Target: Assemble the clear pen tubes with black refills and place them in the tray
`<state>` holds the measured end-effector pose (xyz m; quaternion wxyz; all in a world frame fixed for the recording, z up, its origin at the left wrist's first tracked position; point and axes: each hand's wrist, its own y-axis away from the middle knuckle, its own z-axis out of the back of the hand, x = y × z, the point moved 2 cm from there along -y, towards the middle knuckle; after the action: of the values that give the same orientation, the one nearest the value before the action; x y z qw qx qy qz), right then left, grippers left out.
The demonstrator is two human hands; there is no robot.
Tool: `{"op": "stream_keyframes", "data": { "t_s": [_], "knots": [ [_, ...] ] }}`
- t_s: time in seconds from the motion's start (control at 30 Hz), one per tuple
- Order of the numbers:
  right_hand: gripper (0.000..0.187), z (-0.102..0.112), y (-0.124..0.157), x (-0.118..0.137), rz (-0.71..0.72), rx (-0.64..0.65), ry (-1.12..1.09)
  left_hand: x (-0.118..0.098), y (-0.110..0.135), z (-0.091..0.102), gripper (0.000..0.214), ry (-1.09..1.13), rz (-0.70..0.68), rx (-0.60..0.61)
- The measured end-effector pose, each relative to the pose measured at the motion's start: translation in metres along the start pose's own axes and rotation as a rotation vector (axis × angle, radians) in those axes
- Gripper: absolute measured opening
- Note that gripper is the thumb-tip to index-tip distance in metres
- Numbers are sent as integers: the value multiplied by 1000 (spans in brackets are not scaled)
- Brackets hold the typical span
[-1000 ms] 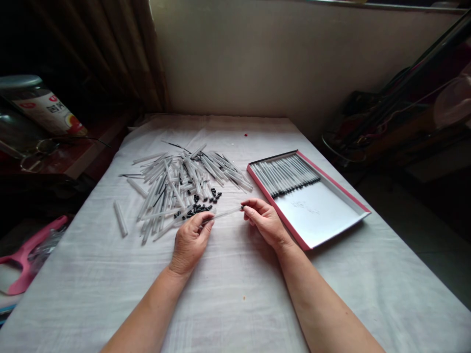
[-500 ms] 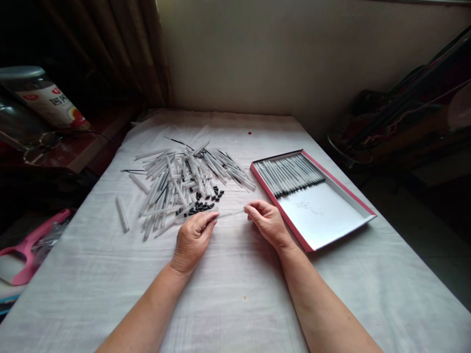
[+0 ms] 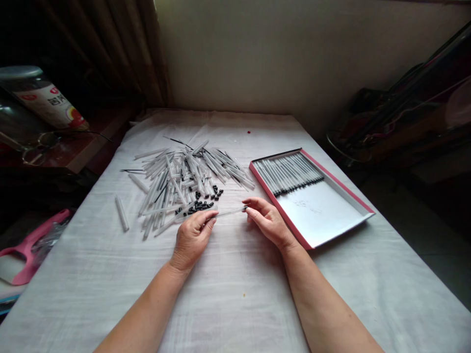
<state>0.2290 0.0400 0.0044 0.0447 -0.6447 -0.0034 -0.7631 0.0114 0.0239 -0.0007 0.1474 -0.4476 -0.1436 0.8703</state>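
Note:
A thin translucent pen barrel (image 3: 231,212) is held nearly level between my two hands above the table. My left hand (image 3: 195,236) is closed in a pinch around its left end. At the right end, a dark plug shows at the fingertips of my right hand (image 3: 267,220), with the thumb against it and the index finger slightly raised. Just beyond my left hand lie several small black plugs (image 3: 198,210). Behind them spreads a loose pile of translucent pen barrels (image 3: 172,179), mixed with thin dark refills (image 3: 178,141).
Right of my right hand, a shallow pink-edged box lid (image 3: 316,230) holds a row of pens (image 3: 290,174) with black ends. One barrel (image 3: 121,213) lies apart at left. A pink-handled object (image 3: 33,245) and a labelled jar (image 3: 46,98) stand beyond the table's left edge.
The dark plug now shows at the barrel's right end, where only a pale tip showed before. My right index finger has loosened and lifted a little; my left hand has hardly moved.

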Motion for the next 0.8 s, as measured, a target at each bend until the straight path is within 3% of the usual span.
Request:
{"op": "stream_keyframes", "data": {
  "t_s": [0.13,0.33,0.57,0.8],
  "knots": [
    [30,0,-1,-1,-69,30,-57,1,0,0,20,-2,-5,6],
    [34,-1,0,0,-67,22,81,2,1,-1,19,-3,-12,11],
    [30,1,-2,4,-95,34,-61,3,1,-1,19,-1,-16,11],
    [30,4,-3,1,-72,-51,-57,-2,1,1,26,51,80,-6]
  ]
}}
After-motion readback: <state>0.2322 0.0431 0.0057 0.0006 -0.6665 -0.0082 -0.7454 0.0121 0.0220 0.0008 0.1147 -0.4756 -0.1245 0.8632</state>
